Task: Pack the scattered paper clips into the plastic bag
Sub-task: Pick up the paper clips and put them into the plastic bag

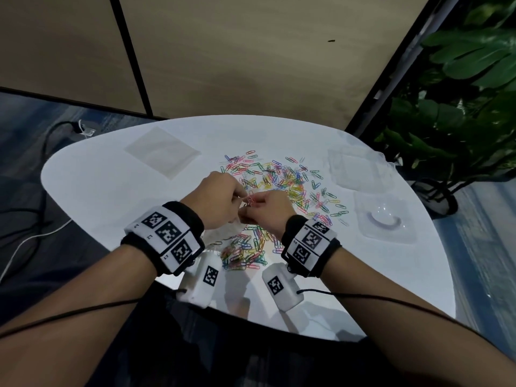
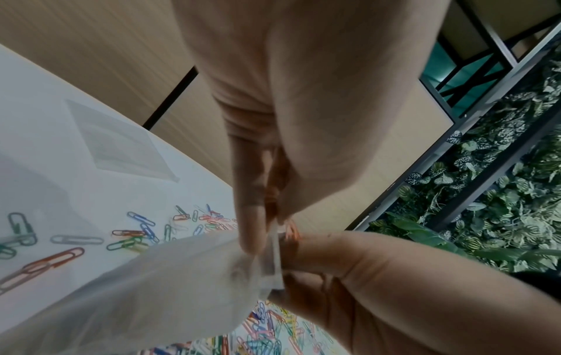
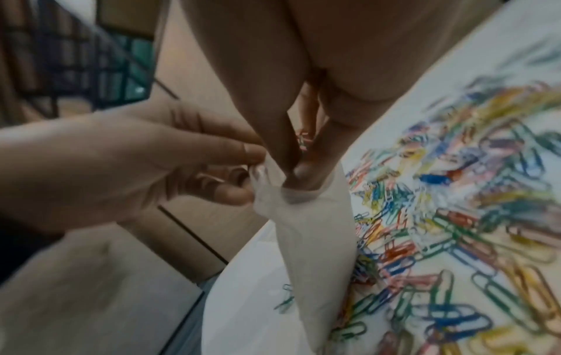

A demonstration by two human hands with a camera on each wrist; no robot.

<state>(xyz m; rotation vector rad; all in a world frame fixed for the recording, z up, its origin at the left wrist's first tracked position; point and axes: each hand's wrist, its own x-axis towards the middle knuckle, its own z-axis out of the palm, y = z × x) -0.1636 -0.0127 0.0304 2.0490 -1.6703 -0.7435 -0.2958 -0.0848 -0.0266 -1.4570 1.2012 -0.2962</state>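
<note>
My left hand [image 1: 236, 205] pinches the rim of a translucent plastic bag [image 3: 315, 240], which hangs from my fingers over the white table [image 1: 111, 177]. In the left wrist view the bag [image 2: 152, 288] droops toward the lower left. My right hand [image 1: 255, 212] meets the left at the bag's mouth. Its thumb and finger tips [image 3: 303, 173] are inside the opening and grip a few paper clips [image 3: 302, 141]. Several coloured paper clips [image 1: 279, 180] lie scattered beyond my hands, and a denser heap [image 1: 245, 252] lies between my wrists.
A second flat clear bag [image 1: 163, 152] lies at the table's far left. Two clear plastic trays [image 1: 357, 169] [image 1: 385, 219] sit at the right. A leafy plant [image 1: 460, 93] stands off the table's right edge. Cables [image 1: 42, 236] run over the floor at the left.
</note>
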